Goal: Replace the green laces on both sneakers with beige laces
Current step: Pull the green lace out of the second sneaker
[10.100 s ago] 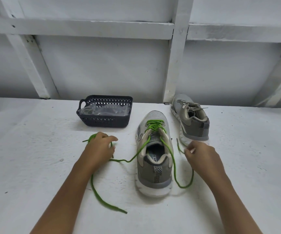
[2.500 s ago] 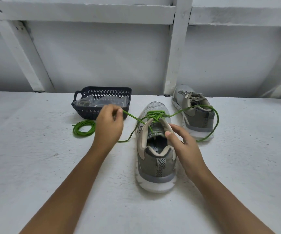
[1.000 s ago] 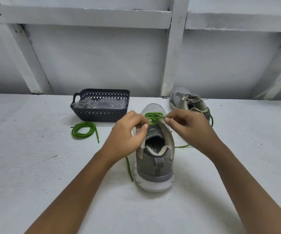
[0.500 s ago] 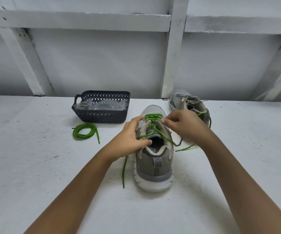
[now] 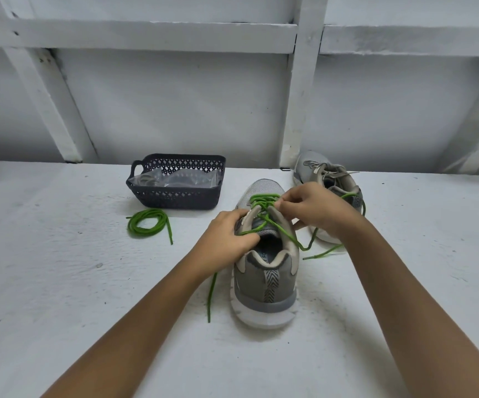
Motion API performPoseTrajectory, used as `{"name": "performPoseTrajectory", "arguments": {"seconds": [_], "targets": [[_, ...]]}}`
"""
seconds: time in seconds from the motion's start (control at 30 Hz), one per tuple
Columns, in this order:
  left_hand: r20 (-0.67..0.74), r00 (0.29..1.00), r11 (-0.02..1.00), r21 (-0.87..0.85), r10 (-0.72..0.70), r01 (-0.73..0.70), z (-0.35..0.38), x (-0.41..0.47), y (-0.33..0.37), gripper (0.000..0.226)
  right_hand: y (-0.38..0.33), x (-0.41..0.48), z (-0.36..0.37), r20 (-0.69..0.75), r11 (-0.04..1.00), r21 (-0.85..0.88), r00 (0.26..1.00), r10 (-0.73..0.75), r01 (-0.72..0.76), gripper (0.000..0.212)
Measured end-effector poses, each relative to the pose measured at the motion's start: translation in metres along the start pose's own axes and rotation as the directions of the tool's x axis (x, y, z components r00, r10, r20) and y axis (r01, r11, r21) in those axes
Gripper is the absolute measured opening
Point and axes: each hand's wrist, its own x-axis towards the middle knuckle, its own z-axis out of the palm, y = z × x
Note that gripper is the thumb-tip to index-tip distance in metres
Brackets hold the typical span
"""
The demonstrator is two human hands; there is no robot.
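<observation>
A grey sneaker [image 5: 265,278] stands in the middle of the white table, heel toward me, with a green lace [image 5: 262,201] still threaded through its front eyelets. My left hand [image 5: 227,242] grips the sneaker's left collar, with a green strand running under its fingers. My right hand [image 5: 313,206] pinches the green lace at the top eyelets. Loose lace ends trail down the left side [image 5: 211,297] and out to the right [image 5: 323,252]. A second grey sneaker [image 5: 329,175] with a beige lace sits behind my right hand, partly hidden.
A dark plastic basket [image 5: 175,193] holding clear bags stands at the back left. A coiled green lace [image 5: 146,222] lies on the table in front of it. A white wall with beams rises right behind the table.
Both hands have stayed at the sneaker's throat over the last second. The lace strands across the tongue have loosened, and the left end has slid lower beside the shoe.
</observation>
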Motion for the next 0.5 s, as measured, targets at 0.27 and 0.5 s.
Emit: {"name": "performPoseTrajectory", "arguments": {"seconds": [0.27,0.5], "targets": [[-0.008,1.000,0.996,-0.084,0.008,-0.009,0.003,-0.003,0.001,0.050,0.000,0.003,0.005,-0.062,0.989,-0.150,0.998,-0.026,0.016,0.018],[-0.025,0.999,0.992,-0.121,0.025,-0.028,0.003,-0.003,-0.002,0.051,0.005,0.002,0.013,-0.243,0.989,-0.144,0.968,-0.056,0.021,0.025]]}}
